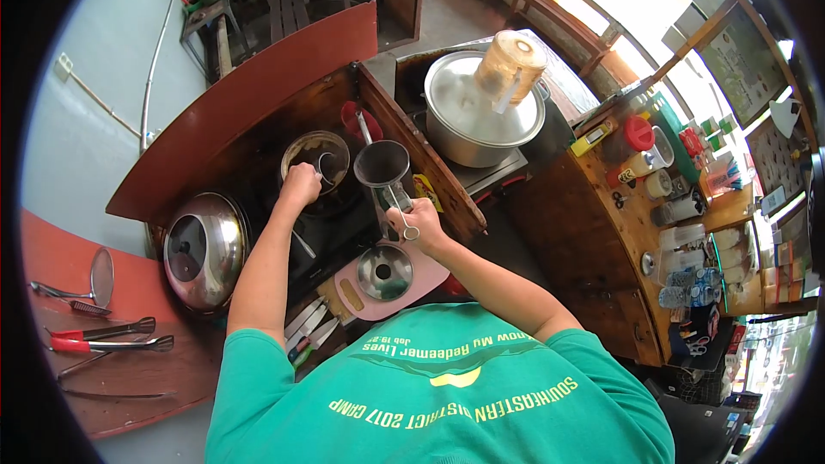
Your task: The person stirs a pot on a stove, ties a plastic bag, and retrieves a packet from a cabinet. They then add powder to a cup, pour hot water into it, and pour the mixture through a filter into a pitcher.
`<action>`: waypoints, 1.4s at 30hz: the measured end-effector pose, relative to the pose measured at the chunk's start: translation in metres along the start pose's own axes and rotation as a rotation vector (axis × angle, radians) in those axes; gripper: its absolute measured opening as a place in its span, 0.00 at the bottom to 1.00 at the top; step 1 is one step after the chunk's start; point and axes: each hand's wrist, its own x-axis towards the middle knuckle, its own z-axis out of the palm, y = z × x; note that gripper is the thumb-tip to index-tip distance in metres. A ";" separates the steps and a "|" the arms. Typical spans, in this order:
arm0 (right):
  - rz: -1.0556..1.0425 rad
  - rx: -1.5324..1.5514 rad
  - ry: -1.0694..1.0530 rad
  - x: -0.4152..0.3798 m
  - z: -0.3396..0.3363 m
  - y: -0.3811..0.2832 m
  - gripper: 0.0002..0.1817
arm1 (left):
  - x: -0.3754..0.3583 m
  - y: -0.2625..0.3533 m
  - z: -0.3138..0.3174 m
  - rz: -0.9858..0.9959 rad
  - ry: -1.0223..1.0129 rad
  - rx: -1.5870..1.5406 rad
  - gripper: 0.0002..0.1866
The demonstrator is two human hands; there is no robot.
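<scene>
My left hand [300, 186] is closed around the handle of a ladle [306, 246], whose curved head dips into a small round pot [296, 151] on the stove. To the right, my right hand [418, 222] grips a tall metal pitcher [375, 193] by its side, its dark mouth tilted up towards me. A thin rod ending in a ring [411, 233] shows at my right fingers. Below the pitcher, a round metal lid [400, 273] with a dark centre lies on a pink cutting board [427, 279]. Behind the pitcher sits a red strainer or bowl [351, 119] with a handle.
A large domed steel lid [206, 271] stands left of the stove. Several knives [307, 331] lie near my body. Tongs [112, 344] rest on the red side shelf [112, 408]. At the right stand a big lidded pot [473, 142] and a wooden counter [593, 232] with jars and bottles.
</scene>
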 end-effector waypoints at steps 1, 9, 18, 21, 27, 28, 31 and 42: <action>0.006 0.024 -0.003 0.001 0.000 0.001 0.16 | 0.003 -0.001 -0.004 -0.087 -0.101 -0.096 0.14; -0.008 -0.001 0.018 0.004 0.006 0.002 0.17 | -0.005 -0.030 -0.015 -0.451 -0.175 -0.773 0.13; -0.064 -0.007 -0.022 0.019 0.015 0.013 0.17 | -0.034 -0.013 -0.066 -0.346 -0.048 -1.054 0.14; -0.080 -0.013 -0.029 0.023 0.016 0.017 0.17 | -0.040 0.005 -0.089 -0.233 0.016 -1.024 0.14; -0.045 -0.074 -0.054 0.024 0.020 0.009 0.17 | -0.050 0.045 -0.116 -0.106 0.137 -0.809 0.12; -0.040 -0.108 -0.057 0.024 0.021 0.008 0.17 | -0.052 0.053 -0.118 -0.056 0.183 -0.723 0.11; -0.029 -0.134 -0.047 0.022 0.023 0.002 0.17 | -0.058 0.068 -0.113 0.073 0.317 -0.512 0.09; -0.053 -0.101 -0.078 0.027 0.016 0.016 0.18 | -0.077 0.090 -0.093 0.417 0.491 -0.002 0.03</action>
